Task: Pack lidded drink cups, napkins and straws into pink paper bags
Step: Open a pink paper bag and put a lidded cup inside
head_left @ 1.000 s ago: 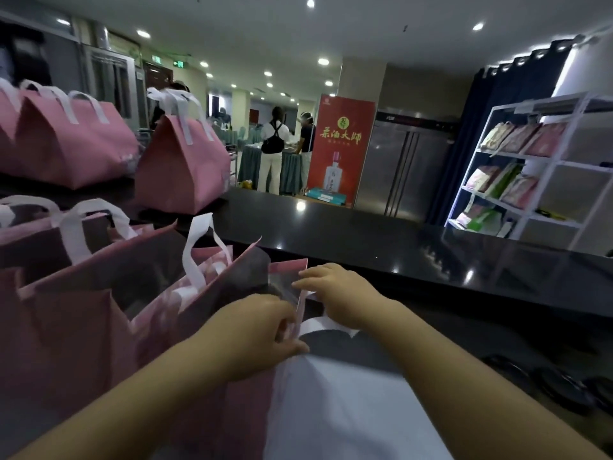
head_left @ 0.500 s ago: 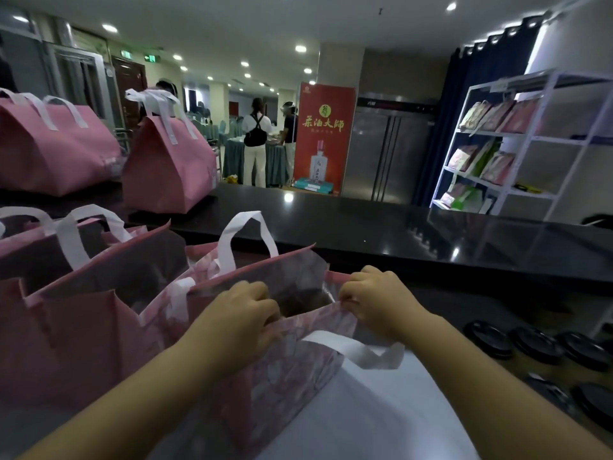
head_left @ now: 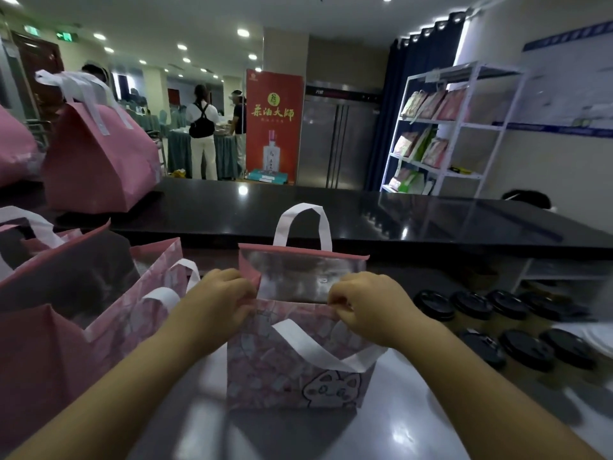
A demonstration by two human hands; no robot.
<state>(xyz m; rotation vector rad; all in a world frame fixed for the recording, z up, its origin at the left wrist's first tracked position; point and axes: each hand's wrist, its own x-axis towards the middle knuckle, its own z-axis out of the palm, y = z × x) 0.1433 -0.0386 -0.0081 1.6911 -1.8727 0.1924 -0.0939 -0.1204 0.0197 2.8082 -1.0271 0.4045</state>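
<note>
Head view, 1 frame.

Pink cartoon-print bag (head_left: 292, 376) w/ white strap handles and silvery lining stands upright at centre on the pale grey glossy worktop (head_left: 414, 433), mouth open. Far handle is up; near handle is flopped over the front face. Bag contents can't be seen from this angle.

L hand (head_left: 222, 293) is clenched round the bag's near-left rim corner. R hand (head_left: 365, 303) pinches the near rim at its right end, thumb + fingers closed on the edge. Both hands approx. level.

Near right, apart from the bag: pale drink cups w/ black round lids (head_left: 525, 351), in two rows.

Left, just beside it: open pink bags (head_left: 59, 340) w/ white handles.

Far left, on the black glossy counter (head_left: 365, 217): closed pink bag (head_left: 99, 161), handles bunched on top.

Far right: white shelf rack (head_left: 464, 127) w/ packets.
</note>
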